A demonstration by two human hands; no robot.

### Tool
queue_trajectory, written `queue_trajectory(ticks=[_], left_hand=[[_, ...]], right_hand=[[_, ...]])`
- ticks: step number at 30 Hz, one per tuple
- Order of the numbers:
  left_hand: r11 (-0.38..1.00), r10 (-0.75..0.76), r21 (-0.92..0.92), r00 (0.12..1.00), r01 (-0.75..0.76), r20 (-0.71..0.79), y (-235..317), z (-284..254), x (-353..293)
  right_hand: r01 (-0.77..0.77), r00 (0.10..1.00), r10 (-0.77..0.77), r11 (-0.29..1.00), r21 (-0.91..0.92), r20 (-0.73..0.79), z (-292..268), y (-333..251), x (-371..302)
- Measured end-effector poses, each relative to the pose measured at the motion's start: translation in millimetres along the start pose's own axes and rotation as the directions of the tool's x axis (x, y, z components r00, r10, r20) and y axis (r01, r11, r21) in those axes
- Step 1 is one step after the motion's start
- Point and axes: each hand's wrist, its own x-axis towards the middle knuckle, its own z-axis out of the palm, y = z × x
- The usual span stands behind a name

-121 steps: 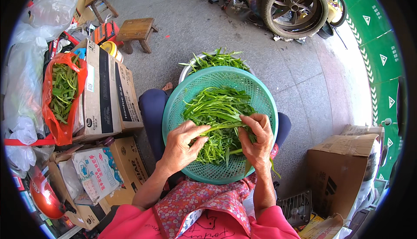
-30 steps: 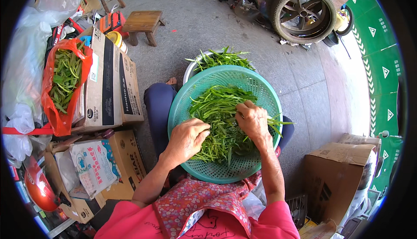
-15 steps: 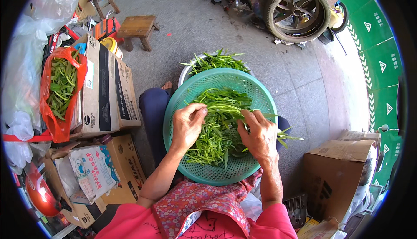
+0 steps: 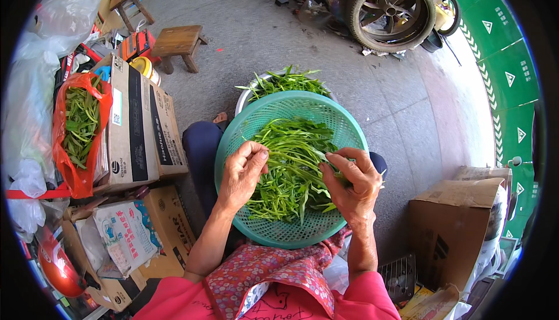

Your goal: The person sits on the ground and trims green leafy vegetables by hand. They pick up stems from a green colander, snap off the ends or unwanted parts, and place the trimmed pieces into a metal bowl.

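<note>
A teal plastic colander rests on my lap, with a heap of water spinach, long thin green stems and narrow leaves, inside it. Over the heap's left side, my left hand is closed in a pinch at the stems; what lies between its fingertips is too small to make out. My right hand is closed on water spinach stalks at the heap's right side, and a few pale stem ends show beyond its edge. A metal basin of more greens stands just beyond the colander, partly hidden by it.
At left, a red plastic bag of greens hangs beside cardboard boxes. A wooden stool stands farther off. Wheels with tyres lie at the far right. Nearer right is an open carton.
My left hand has shifted slightly left and nearer. The leafy tips that stuck out past my right hand no longer show there; that hand has turned a little.
</note>
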Motion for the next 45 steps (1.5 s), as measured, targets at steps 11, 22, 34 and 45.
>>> queue_trajectory(ticks=[11, 22, 34, 45], left_hand=[[0.986, 0.058, -0.163, 0.986, -0.032, 0.157, 16.1, 2.4, -13.1], [0.979, 0.091, 0.163, 0.979, -0.121, 0.182, 20.3, 6.1, -14.1], [0.988, -0.021, -0.148, 0.989, 0.043, 0.147, 6.5, 9.0, -14.1], [0.916, -0.214, -0.34, 0.976, 0.212, 0.03, -3.5, -5.1, -10.9]], right_hand=[[-0.18, 0.948, 0.091, 0.943, 0.281, 0.304, 19.1, -0.7, 7.2], [-0.138, 0.918, -0.001, 0.937, 0.322, 0.396, 31.5, -2.1, 3.1], [-0.337, 0.921, 0.208, 0.848, 0.408, 0.329, 54.0, 4.4, -5.2], [-0.74, 0.66, 0.577, 0.388, 0.55, 0.481, 28.7, 58.3, 4.0]])
